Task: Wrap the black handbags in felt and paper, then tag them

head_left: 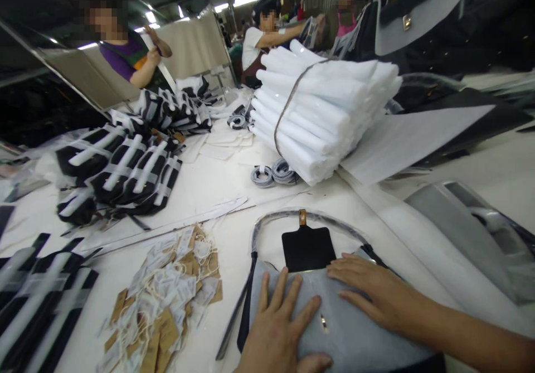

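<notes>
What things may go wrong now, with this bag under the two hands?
The left hand and right hand lie on the grey bag; uneven pressure might crease it. String-looped tags lie close by and might catch on its strap. The white rolls might spread if their dark cord slips.

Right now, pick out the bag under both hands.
The grey-fronted bag, with the left hand and right hand resting on it. Its black flap extends past its far edge; the dark bags at left lie grouped under white strips.
</notes>
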Action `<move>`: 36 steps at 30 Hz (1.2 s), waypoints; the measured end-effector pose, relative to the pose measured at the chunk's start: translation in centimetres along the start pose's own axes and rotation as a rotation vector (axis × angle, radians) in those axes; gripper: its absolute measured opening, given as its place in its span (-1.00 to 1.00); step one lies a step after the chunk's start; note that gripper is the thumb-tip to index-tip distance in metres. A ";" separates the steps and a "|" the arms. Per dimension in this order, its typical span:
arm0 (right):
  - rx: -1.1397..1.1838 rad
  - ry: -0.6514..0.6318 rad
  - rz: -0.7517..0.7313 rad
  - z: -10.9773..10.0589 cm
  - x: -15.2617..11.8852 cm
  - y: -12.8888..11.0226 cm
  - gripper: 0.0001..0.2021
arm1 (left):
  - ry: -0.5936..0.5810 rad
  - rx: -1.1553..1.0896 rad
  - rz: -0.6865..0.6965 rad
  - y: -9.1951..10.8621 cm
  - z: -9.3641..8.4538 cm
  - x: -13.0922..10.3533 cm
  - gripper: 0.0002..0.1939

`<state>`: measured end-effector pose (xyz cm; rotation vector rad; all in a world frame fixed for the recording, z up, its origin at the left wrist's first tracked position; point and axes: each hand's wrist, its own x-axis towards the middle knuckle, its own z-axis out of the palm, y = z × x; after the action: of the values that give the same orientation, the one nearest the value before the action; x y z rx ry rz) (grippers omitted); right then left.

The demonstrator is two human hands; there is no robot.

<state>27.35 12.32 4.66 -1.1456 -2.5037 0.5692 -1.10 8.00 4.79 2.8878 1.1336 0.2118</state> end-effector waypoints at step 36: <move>0.031 0.157 -0.390 1.8 -1.1 -4.6 -0.74 | 0.292 -0.107 -0.182 3.2 0.6 -1.7 -0.32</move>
<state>24.35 8.34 5.20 -0.6341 -2.4772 0.3923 -0.10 4.52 4.23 2.7010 1.3712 0.6821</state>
